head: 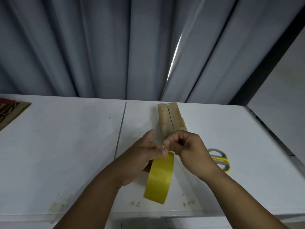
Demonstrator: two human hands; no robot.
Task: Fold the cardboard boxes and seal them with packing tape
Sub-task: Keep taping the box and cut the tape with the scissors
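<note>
A glossy yellow roll of packing tape (158,179) is held on edge just above the white tabletop (66,146), between the two hands and in front of the box. The left hand (148,156) is curled about the roll's upper part, thumb laid over the rim. The grip of the right hand (186,149) is pressed together, thumb against forefinger, at the roll's top edge. It is judged to be pinching the tape's free end, though that end is too small to be made out.

The roll is judged light and stiff, its outer face slick. It is best taken by the rim or core, and the thin, sticky end only by its very tip, lest it fold onto itself.

A narrow tan cardboard box (168,118) lies on the tabletop just behind the hands, and is judged light and easily dented. Its flaps are closed, a dark seam is seen along the top, and a sheen suggests tape already laid there. What it holds cannot be seen.

Yellow-and-grey-handled scissors (221,161) lie to the right, and a flat brown cardboard sheet (11,111) at the far left edge.
</note>
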